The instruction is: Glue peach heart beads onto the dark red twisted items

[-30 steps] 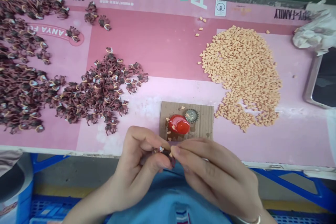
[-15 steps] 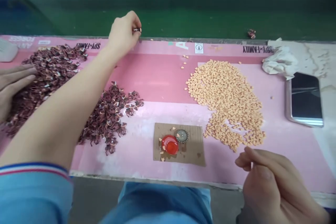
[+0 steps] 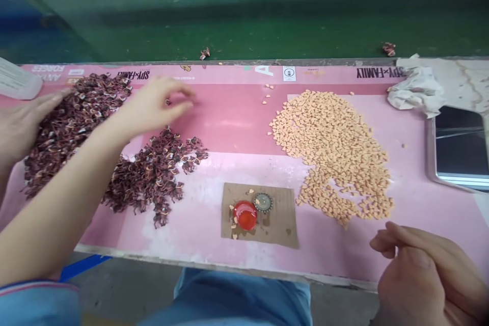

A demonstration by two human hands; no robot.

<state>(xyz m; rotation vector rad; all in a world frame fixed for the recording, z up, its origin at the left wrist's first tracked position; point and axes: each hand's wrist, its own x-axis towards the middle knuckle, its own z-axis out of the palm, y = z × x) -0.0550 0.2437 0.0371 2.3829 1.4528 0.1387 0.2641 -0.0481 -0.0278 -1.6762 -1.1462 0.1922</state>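
My left hand (image 3: pixel 155 104) hovers with fingers stretched out and empty over the pink mat (image 3: pixel 229 112), just above the nearer heap of small dark brown figurines (image 3: pixel 156 170). One brown figurine (image 3: pixel 205 53) lies on the green belt (image 3: pixel 267 25) beyond the mat. My right hand (image 3: pixel 418 272) rests at the mat's near right edge. Its fingers are curled together and its thumb is against the forefinger; whatever is inside is hidden. It sits just below the pile of small beige pieces (image 3: pixel 336 147).
Another person's hand (image 3: pixel 21 125) lies on the larger brown heap (image 3: pixel 72 117) at the left. A cardboard square (image 3: pixel 278 216) holds a red cap (image 3: pixel 244 215) and a metal bottle cap (image 3: pixel 263 202). A phone (image 3: pixel 460 150), crumpled paper (image 3: pixel 416 89) and a second stray figurine (image 3: pixel 388 49) sit at the right.
Both hands held a figurine near my lap. My left hand then reached to the belt, left the figurine there, and has drawn back open. My right hand moved down to the right.
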